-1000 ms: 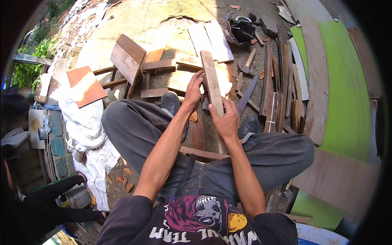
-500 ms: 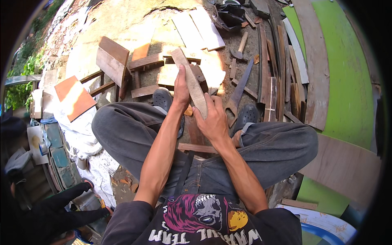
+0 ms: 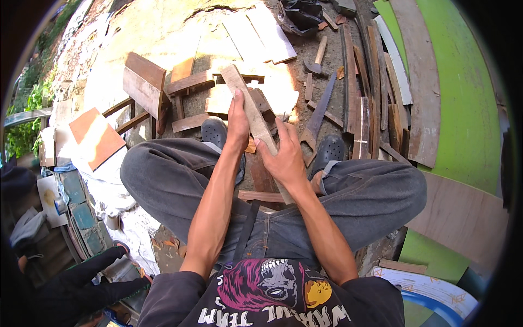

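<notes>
A long, narrow wooden strip [image 3: 249, 109] slants in front of me between my knees, its far end up and to the left. My left hand [image 3: 238, 122] grips its left side, thumb lying along the upper face and the other fingers hidden behind. My right hand [image 3: 283, 158] closes on the nearer part from the right, fingers bent over the edge. The strip's near end shows below my right palm. Beyond it, partly covered by the strip, is a sunlit wooden block [image 3: 218, 106] on the ground.
A handsaw [image 3: 321, 111] and a hammer [image 3: 317, 57] lie to the right, beside stacked planks [image 3: 362, 120] and a green panel [image 3: 463, 92]. Nailed boards [image 3: 144, 84] and a brown square panel [image 3: 97, 139] sit to the left. Another person's legs [image 3: 92, 272] are at lower left.
The strip's near end now shows below my right palm, where before it was hidden. Both hands stay on the strip. The whole view has shifted slightly.
</notes>
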A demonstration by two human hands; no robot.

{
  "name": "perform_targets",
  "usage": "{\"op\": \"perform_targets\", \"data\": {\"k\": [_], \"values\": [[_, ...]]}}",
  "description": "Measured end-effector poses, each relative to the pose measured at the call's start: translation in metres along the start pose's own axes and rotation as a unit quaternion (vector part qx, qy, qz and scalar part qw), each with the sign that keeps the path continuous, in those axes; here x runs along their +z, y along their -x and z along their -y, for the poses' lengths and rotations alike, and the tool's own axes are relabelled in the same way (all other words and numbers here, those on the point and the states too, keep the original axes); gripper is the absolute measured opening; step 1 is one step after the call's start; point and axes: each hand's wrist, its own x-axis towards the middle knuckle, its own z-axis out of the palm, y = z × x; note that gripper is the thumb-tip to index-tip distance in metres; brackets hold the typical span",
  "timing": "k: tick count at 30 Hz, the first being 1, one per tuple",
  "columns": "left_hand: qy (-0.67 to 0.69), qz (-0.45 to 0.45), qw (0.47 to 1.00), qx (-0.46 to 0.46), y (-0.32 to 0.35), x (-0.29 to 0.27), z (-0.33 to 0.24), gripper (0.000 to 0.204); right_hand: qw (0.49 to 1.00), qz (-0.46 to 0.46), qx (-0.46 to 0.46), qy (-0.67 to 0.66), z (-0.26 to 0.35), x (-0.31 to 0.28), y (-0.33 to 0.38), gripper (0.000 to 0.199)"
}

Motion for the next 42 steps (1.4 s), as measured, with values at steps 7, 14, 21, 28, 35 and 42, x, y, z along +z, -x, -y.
{"op": "perform_targets", "data": {"k": [7, 14, 21, 28, 35, 42], "values": [[-0.005, -0.019, 1.000, 0.008, 0.006, -0.002, 0.001, 0.056, 0.980, 0.058, 0.132, -0.134, -0.005, 0.001, -0.016, 0.074], [-0.001, -0.005, 1.000, -0.030, 0.015, 0.006, -0.006, 0.057, 0.971, 0.056, 0.117, -0.201, -0.008, 0.009, -0.022, 0.081], [0.031, -0.012, 0.999, -0.015, 0.015, 0.009, -0.002, 0.054, 0.966, 0.060, 0.113, -0.224, -0.008, 0.014, -0.022, 0.081], [0.012, -0.012, 1.000, -0.018, 0.015, 0.014, -0.008, 0.052, 0.967, 0.061, 0.118, -0.216, -0.005, 0.007, -0.026, 0.072], [-0.039, 0.008, 0.999, -0.002, 0.012, 0.019, -0.006, 0.052, 0.954, 0.057, 0.148, -0.253, -0.007, 0.003, -0.023, 0.070], [-0.083, 0.005, 0.997, 0.001, 0.012, 0.026, -0.007, 0.048, 0.933, 0.067, 0.194, -0.296, -0.010, -0.001, -0.019, 0.068]]}}
